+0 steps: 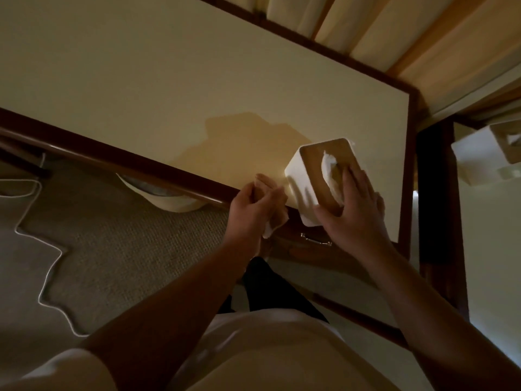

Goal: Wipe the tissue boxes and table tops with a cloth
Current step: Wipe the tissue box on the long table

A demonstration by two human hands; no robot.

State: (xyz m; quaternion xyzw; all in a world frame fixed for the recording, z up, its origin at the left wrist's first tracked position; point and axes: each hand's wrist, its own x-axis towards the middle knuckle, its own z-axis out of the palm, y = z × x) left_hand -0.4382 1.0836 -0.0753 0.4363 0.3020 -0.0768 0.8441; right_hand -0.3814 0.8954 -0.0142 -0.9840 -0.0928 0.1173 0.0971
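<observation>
**Hands at the near corner of the table, seen from the head camera.**

The fingers (272, 193) of the left hand (252, 211) are curled tightly round a crumpled pale cloth (272, 225). Folds of it stick out above and below the fist. This hand is over the dark wooden edge of the table (169, 94), just left of the tissue box (298, 176).

The fingers (352, 179) of the right hand (356, 210) are spread and nearly straight. They lie flat on the box's wood-toned lid, with the thumb at the lid's near end.

The white box sits on the cream table top near the front right corner. A tissue (328, 162) sticks up through the slot, and the right hand partly covers it.

**Hidden or unclear**
- The right palm hides the near right part of the lid and the box side below it.
- The light is dim. A darker patch on the table top behind the box may be shadow or damp; which cannot be told.
- A metal drawer handle (315, 240) shows below the table edge.
- A pale rounded object (169, 200) under the table is mostly hidden.
- The right frame edge cuts off a second tissue box (476, 162), which is blurred, on a neighbouring table (490, 249).

**Surroundings**
- A white cable (42, 277) snakes across the carpet (118, 244).
- Curtains (366, 26) hang beyond the table.
</observation>
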